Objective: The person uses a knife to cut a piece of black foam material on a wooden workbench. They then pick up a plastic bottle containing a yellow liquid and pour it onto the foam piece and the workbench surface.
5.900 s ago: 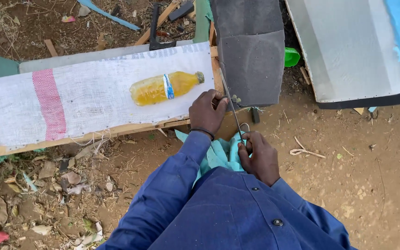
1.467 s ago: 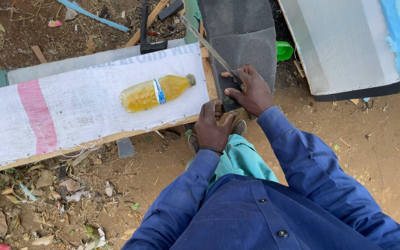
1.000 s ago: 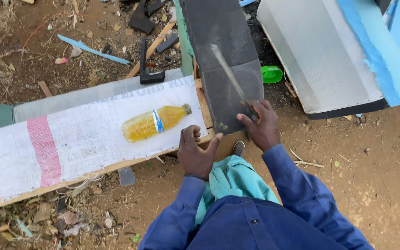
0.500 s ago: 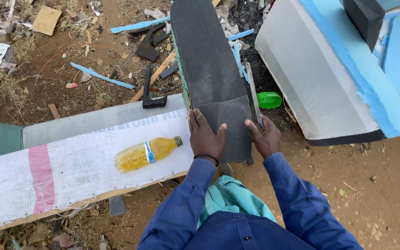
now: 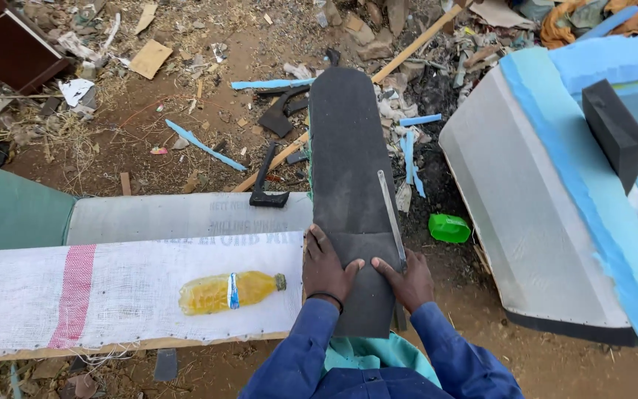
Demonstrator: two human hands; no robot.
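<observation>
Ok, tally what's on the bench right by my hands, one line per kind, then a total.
Dark grey panel: 1, both hands flat on it
Thin metal strip: 1, by the right hand
Yellow plastic bottle: 1, lying beside the left hand
Total: 3

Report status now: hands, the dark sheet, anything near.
Both hands, left and right, flat on dark sheet. Metal strip along right edge. Bottle beside, apart.

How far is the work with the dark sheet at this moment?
Done: the dark sheet lies flat, its near end on the cloth-covered bench. In hand: the left hand presses it down, and the right hand holds a thin metal blade along its right edge. Left: no cut shows yet.
</observation>
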